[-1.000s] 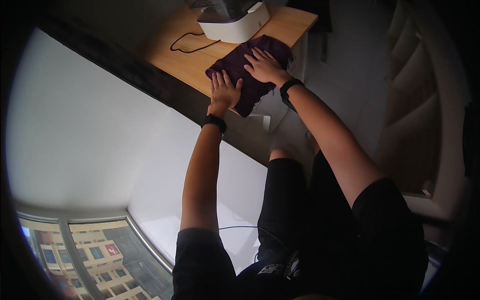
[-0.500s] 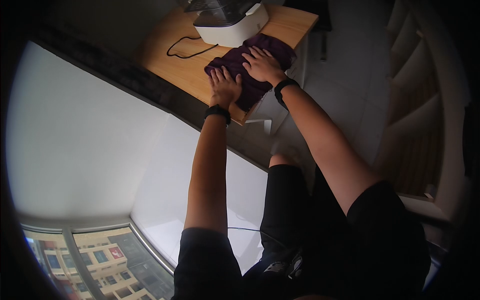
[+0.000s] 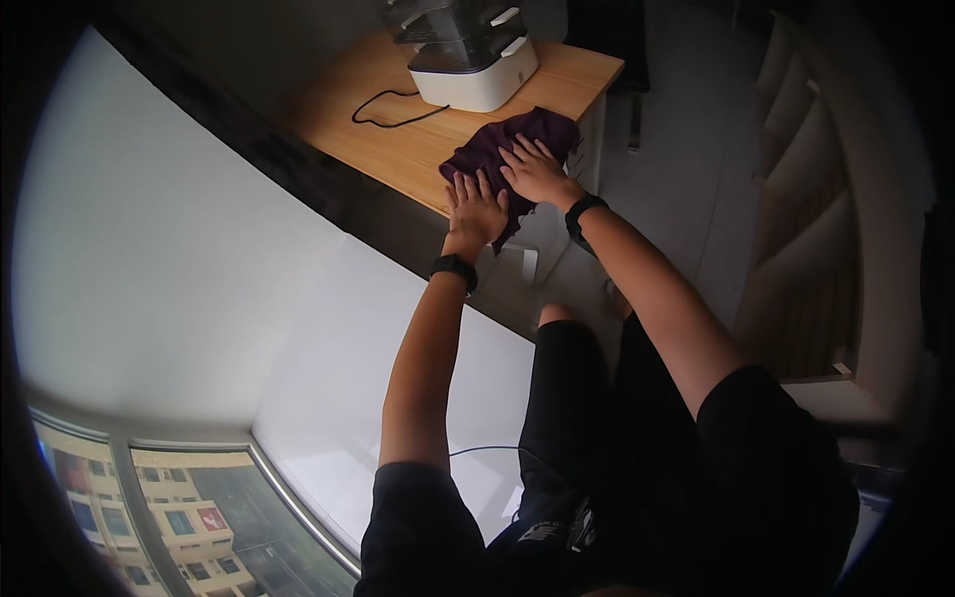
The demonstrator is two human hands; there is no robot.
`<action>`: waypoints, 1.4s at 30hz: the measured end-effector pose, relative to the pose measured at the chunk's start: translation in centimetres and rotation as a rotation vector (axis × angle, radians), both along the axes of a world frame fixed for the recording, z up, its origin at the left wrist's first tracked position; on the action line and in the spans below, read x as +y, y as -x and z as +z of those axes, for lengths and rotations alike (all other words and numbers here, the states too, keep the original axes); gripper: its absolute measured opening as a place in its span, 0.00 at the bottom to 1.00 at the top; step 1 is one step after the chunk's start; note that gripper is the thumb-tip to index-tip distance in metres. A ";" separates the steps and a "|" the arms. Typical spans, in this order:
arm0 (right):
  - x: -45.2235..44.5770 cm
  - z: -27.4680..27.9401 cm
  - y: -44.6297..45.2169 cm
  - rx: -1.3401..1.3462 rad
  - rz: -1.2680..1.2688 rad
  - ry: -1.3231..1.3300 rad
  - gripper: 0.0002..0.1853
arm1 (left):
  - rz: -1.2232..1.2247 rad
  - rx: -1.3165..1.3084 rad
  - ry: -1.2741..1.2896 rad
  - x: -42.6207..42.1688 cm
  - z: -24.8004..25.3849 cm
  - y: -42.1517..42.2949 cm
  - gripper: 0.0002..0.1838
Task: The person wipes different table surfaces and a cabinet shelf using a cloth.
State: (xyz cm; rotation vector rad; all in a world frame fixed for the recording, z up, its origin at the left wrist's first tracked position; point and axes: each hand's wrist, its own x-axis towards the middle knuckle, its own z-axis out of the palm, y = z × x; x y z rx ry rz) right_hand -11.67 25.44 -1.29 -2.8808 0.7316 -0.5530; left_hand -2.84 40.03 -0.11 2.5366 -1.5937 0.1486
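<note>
A dark purple cloth [image 3: 487, 144] lies rumpled on the near end of a wooden table [image 3: 398, 154], and part of it hangs over the table's edge. My left hand [image 3: 476, 211] rests flat on the cloth's left part, fingers spread. To its right, my right hand [image 3: 537, 171] also presses on the cloth with its fingers apart. Neither hand grips the fabric. Just behind the cloth stands a white appliance [image 3: 477, 88] with dark transparent tiers on top.
A black cord [image 3: 383, 123] loops on the table left of the appliance. A white wall [image 3: 179, 249] runs along the left, above a window [image 3: 199, 517]. Shelves [image 3: 806, 219] stand at the right, and a dark chair [image 3: 609, 40] is behind the table.
The table, appliance and cloth appear lower in view. Both hands have stayed flat on the cloth, and its hanging edge looks lower over the table's edge than half a second ago.
</note>
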 end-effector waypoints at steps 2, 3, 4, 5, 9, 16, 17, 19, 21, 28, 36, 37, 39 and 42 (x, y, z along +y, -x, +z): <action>1.7 -0.1 0.6 0.004 0.007 -0.035 0.29 | -0.081 -0.108 -0.121 2.8 1.2 2.5 0.43; 2.6 0.1 0.7 0.034 0.031 -0.056 0.29 | -0.114 -0.129 -0.116 4.2 1.0 3.1 0.44; 3.4 0.2 0.7 0.041 0.074 -0.068 0.29 | -0.146 -0.149 -0.109 5.4 1.0 3.6 0.45; 4.2 0.2 0.8 0.051 0.115 -0.078 0.29 | -0.138 -0.113 -0.122 6.4 1.2 3.8 0.46; 5.8 1.6 1.1 0.093 0.271 -0.087 0.25 | 0.025 0.086 -0.137 8.9 2.6 3.0 0.45; 2.3 3.3 0.3 0.134 0.234 -0.185 0.27 | 0.418 0.222 -0.095 9.1 0.3 -5.2 0.37; 2.2 2.7 0.4 0.122 0.211 -0.157 0.28 | 0.364 0.240 -0.008 8.2 0.6 -5.1 0.36; 2.6 0.9 0.4 0.087 0.171 -0.099 0.29 | 0.257 0.285 0.148 7.1 0.6 -4.4 0.35; 3.0 0.3 0.5 -0.001 0.144 -0.038 0.28 | 0.271 0.266 0.184 5.8 0.9 -1.6 0.35; 3.0 0.2 0.0 0.025 0.085 -0.065 0.28 | 0.320 -0.045 0.174 4.6 2.4 0.3 0.32; 2.5 0.3 -1.6 0.013 0.029 -0.059 0.28 | 0.235 0.092 0.105 1.6 -2.3 -3.0 0.42; 2.4 0.2 -1.6 0.015 0.026 -0.051 0.28 | 0.242 0.093 0.098 1.3 -1.9 -3.3 0.42; 2.2 0.1 -2.0 0.015 0.007 -0.030 0.28 | 0.223 0.084 0.079 0.8 -1.4 -4.8 0.42; 2.0 -0.1 -2.5 0.010 -0.009 -0.025 0.28 | 0.200 0.040 0.093 0.1 -1.1 -6.6 0.40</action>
